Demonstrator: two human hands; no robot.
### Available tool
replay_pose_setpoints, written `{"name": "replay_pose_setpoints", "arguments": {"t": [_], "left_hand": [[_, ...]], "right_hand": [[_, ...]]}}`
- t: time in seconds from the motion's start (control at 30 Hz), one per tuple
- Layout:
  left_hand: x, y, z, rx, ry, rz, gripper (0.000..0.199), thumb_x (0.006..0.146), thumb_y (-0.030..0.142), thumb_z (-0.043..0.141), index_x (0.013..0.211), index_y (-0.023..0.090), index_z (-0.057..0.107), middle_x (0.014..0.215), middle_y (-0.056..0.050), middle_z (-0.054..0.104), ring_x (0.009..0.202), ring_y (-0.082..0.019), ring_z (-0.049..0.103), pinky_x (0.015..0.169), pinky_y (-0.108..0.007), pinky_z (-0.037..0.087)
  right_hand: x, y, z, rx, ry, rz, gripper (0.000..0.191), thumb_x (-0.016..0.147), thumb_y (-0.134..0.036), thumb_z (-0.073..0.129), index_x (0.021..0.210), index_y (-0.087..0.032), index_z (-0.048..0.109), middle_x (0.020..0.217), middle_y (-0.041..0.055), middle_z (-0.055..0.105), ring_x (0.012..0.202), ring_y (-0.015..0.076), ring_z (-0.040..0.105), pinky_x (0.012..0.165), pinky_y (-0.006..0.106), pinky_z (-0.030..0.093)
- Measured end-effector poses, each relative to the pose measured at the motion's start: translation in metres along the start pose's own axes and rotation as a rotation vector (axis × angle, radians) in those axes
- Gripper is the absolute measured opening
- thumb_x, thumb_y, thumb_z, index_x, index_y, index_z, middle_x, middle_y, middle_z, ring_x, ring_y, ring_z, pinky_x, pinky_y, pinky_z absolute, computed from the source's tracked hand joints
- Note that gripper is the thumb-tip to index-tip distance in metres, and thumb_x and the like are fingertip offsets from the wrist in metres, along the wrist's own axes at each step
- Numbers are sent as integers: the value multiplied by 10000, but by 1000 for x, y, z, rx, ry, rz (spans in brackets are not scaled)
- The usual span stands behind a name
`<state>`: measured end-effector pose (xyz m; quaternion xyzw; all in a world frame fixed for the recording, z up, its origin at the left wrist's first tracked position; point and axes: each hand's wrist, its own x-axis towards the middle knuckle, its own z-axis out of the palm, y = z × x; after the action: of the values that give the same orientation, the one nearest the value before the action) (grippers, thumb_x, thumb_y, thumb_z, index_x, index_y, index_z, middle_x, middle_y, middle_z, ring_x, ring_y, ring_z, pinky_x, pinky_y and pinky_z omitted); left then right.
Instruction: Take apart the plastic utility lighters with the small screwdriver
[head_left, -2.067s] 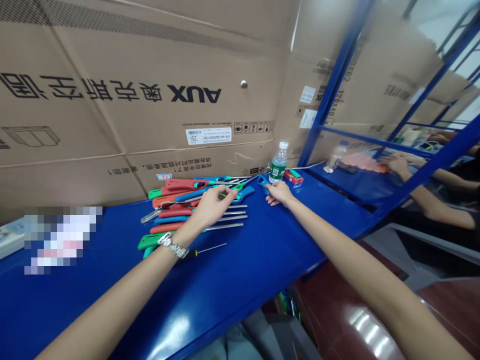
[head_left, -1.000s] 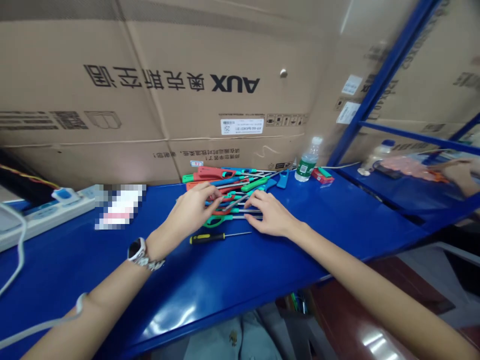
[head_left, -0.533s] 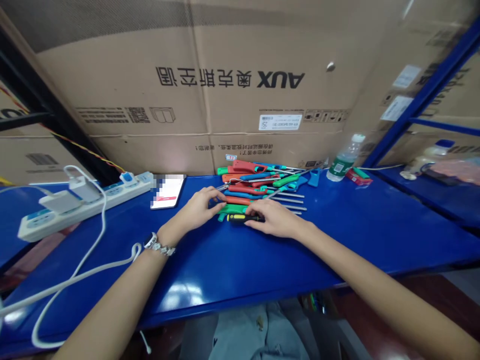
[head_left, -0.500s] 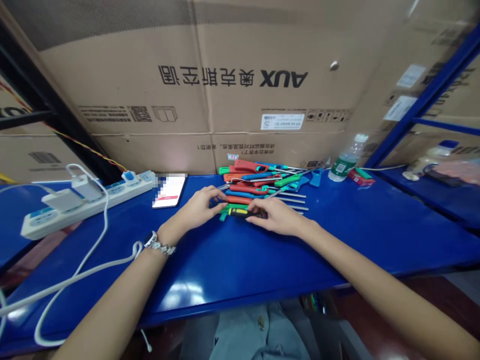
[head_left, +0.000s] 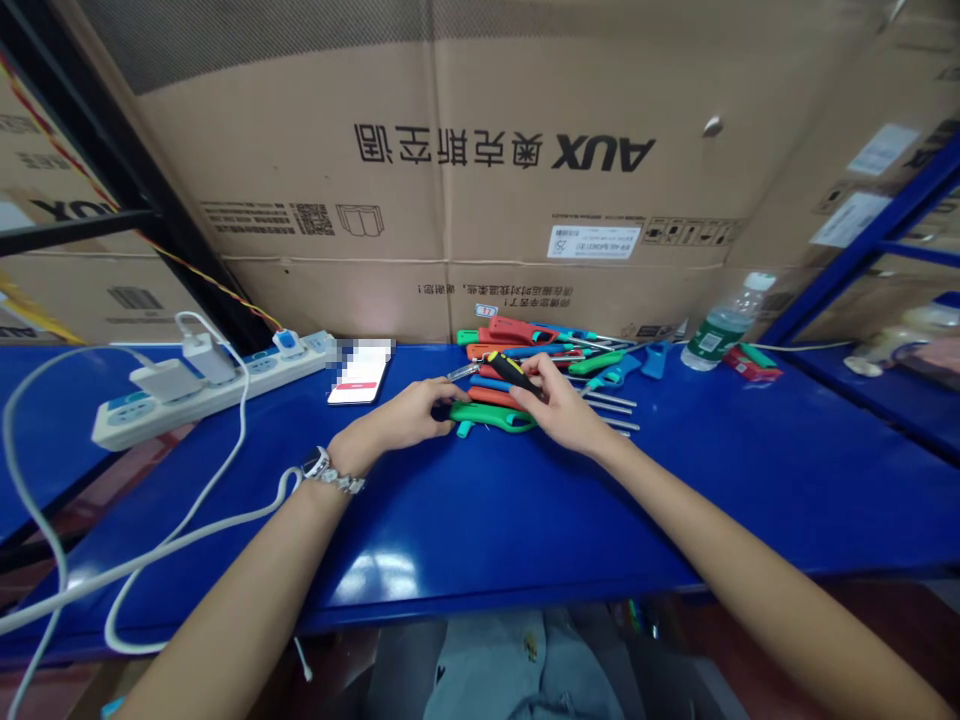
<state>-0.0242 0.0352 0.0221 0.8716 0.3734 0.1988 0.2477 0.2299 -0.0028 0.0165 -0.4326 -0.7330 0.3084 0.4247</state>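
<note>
My right hand point(head_left: 559, 405) is closed around a screwdriver point(head_left: 511, 372) with a black and yellow handle, tilted above a row of lighters. Just below it lies a green long-necked gas lighter point(head_left: 491, 415) with a teal trigger, at the front of the pile. The curled fingers of my left hand point(head_left: 412, 412) are at this lighter's left end. Something dark shows between them, but I cannot make out what it is. Behind are several more lighters, among them a red one point(head_left: 517, 330), a blue one point(head_left: 619, 372) and an orange one point(head_left: 491, 398), metal necks pointing right.
A phone point(head_left: 361, 375) lies left of the pile, beside a white power strip point(head_left: 225, 395) with plugs and trailing cables. To the right stand a water bottle point(head_left: 718, 335) and a small red box point(head_left: 754, 365). A large cardboard box point(head_left: 495, 210) rises behind the blue table point(head_left: 510, 530).
The screwdriver in my right hand has lifted off the green lighter and now tilts up to the left. My left hand has drawn slightly left along the lighter. The view has shifted a little.
</note>
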Motion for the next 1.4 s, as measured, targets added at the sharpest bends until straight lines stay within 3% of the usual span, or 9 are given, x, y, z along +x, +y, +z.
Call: {"name": "replay_pose_setpoints", "arguments": {"t": [0.17, 0.37, 0.53, 0.7, 0.87, 1.0, 1.2, 1.4], "left_hand": [[1, -3, 2, -66, -7, -10, 319, 822, 334, 699, 1111, 201, 724, 1064, -73, 715, 937, -212, 651, 883, -361, 515], [3, -4, 9, -43, 50, -55, 306, 807, 354, 742, 1063, 185, 732, 930, -49, 675, 794, -187, 621, 773, -333, 515], [5, 3, 18, 3, 99, -45, 260, 809, 340, 776, 1007, 177, 728, 901, -48, 683, 739, -178, 609, 707, -313, 484], [8, 7, 32, -67, 182, -13, 286, 765, 305, 844, 968, 162, 703, 882, -31, 704, 720, -166, 611, 713, -306, 492], [12, 0, 38, -162, 169, 10, 348, 745, 347, 864, 992, 158, 705, 866, -30, 703, 740, -169, 604, 721, -314, 503], [11, -8, 33, -243, 90, 5, 363, 802, 365, 801, 1083, 148, 725, 873, -39, 699, 759, -178, 612, 720, -318, 503], [9, -7, 35, -245, 129, 12, 311, 797, 318, 807, 1068, 176, 746, 945, -52, 678, 826, -196, 631, 769, -339, 516], [10, -5, 38, -253, 144, 13, 284, 795, 287, 810, 1048, 180, 736, 875, -28, 669, 817, -194, 622, 783, -348, 515]], "right_hand": [[-7, 0, -5, -214, 17, -27, 186, 930, -380, 597, 1019, -246, 504, 838, 0, 625, 681, 172, 562, 657, 319, 418], [-6, -4, -1, -166, 115, -39, 155, 928, -385, 577, 936, -232, 557, 763, 1, 599, 685, 176, 538, 648, 307, 409], [-10, -6, 7, -222, 24, -27, 119, 896, -333, 607, 929, -219, 595, 735, -3, 607, 615, 160, 535, 612, 295, 401], [-7, -8, 8, -35, 109, -69, 248, 926, -436, 617, 1022, -209, 590, 851, 27, 668, 711, 183, 608, 644, 305, 465], [13, -19, 12, 222, 200, -11, 354, 928, -580, 604, 949, -227, 577, 714, 3, 616, 592, 165, 589, 543, 304, 490], [34, -24, 22, 213, 228, -105, 370, 896, -595, 661, 933, -232, 602, 792, 26, 650, 707, 190, 645, 641, 339, 560], [45, -19, 34, 256, 149, -48, 398, 877, -620, 681, 988, -254, 568, 787, 12, 656, 508, 140, 572, 469, 306, 499], [38, -9, 36, 183, 151, -68, 382, 861, -600, 711, 973, -256, 587, 791, 27, 669, 701, 213, 679, 574, 350, 579]]}}
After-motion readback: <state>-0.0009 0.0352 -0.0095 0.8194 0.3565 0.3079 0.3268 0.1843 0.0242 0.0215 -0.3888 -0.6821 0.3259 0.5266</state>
